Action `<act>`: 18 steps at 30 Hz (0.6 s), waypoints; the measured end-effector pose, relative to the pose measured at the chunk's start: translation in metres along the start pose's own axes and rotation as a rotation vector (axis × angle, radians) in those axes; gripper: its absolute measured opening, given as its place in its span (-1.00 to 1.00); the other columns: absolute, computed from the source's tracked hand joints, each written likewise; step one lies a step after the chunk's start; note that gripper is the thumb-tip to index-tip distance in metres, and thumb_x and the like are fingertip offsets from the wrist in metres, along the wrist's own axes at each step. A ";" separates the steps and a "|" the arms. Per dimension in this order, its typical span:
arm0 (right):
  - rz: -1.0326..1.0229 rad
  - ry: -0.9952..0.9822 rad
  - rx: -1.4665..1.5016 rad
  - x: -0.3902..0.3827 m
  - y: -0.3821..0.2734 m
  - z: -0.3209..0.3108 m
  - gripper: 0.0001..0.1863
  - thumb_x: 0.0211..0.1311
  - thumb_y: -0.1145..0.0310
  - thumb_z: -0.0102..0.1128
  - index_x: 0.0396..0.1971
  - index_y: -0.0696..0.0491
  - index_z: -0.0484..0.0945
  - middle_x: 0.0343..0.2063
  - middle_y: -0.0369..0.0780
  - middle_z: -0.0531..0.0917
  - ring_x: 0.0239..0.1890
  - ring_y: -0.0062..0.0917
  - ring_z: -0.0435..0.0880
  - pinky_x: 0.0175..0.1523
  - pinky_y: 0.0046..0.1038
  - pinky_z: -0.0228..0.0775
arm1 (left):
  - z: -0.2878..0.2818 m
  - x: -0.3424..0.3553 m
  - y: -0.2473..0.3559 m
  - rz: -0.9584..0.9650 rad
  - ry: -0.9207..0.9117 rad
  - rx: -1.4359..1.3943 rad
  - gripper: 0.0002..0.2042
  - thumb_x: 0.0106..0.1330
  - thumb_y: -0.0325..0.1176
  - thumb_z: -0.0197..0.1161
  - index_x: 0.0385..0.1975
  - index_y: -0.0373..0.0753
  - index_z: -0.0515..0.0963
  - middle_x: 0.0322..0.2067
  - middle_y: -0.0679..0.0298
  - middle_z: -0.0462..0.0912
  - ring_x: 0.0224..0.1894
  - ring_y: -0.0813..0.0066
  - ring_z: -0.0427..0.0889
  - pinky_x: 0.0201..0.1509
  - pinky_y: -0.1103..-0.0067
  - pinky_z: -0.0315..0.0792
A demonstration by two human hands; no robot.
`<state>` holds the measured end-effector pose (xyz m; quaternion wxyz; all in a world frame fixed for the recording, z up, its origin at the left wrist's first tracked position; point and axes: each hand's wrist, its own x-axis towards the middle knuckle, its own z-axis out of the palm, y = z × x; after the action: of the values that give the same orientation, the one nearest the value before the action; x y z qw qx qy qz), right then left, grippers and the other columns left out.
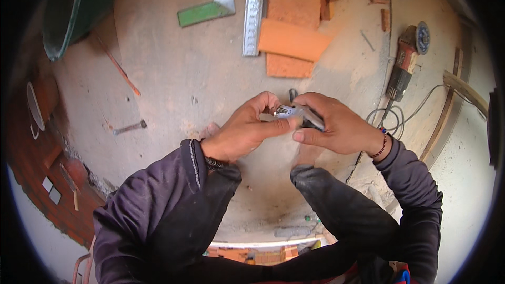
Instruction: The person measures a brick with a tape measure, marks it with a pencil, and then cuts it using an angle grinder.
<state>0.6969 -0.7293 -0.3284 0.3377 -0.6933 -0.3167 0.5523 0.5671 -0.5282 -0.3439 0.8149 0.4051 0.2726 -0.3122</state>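
Observation:
Between my two hands, over my bent knees, is a small silver and dark object [307,117] with a pale, marked end, possibly a tape measure. My left hand [255,129] pinches it from the left with thumb and fingers. My right hand [331,126] grips it from the right, its fingers curved over the top. A small dark piece [292,94] shows just beyond my fingers; I cannot tell whether it is attached.
Ahead lie orange tiles [292,39], a metal straightedge [252,10] and a green-handled square [205,13]. An angle grinder [402,66] with its cable is at right. A green tub [66,8], chisel [129,128] and orange-tipped rod [118,68] are at left.

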 end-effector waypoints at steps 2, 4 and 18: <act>0.006 0.073 -0.118 -0.008 0.017 -0.024 -0.38 0.20 0.00 0.36 0.05 0.19 0.48 -0.15 0.04 0.57 -0.09 -0.10 0.59 0.03 -0.22 0.42 | -0.013 0.026 0.013 0.023 0.098 0.361 -0.86 0.44 -0.27 0.24 -0.25 -0.16 0.47 -0.36 0.45 0.51 -0.25 0.70 0.50 -0.16 0.67 0.39; 0.114 0.119 -0.274 -0.002 0.024 -0.058 -0.46 0.13 0.07 0.38 -0.04 0.17 0.55 -0.22 0.02 0.62 -0.14 -0.12 0.61 -0.01 -0.24 0.44 | -0.036 0.054 0.020 0.347 0.328 0.442 -0.79 0.46 -0.21 0.23 -0.35 -0.18 0.48 -0.48 0.48 0.50 -0.38 0.71 0.46 -0.25 0.69 0.35; 0.240 0.264 -0.681 0.009 0.056 -0.123 -0.30 0.04 -0.03 0.37 -0.03 0.30 0.52 -0.21 0.07 0.64 -0.16 -0.10 0.63 -0.04 -0.26 0.48 | -0.064 0.110 0.049 0.435 0.744 0.825 -0.66 0.36 -0.12 0.33 -0.33 -0.36 0.64 -0.51 0.33 0.68 -0.52 0.66 0.61 -0.42 0.65 0.48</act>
<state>0.8230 -0.7685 -0.3594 0.0590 -0.8632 -0.3522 0.3569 0.6632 -0.4832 -0.4304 0.4854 0.8168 0.3068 -0.0552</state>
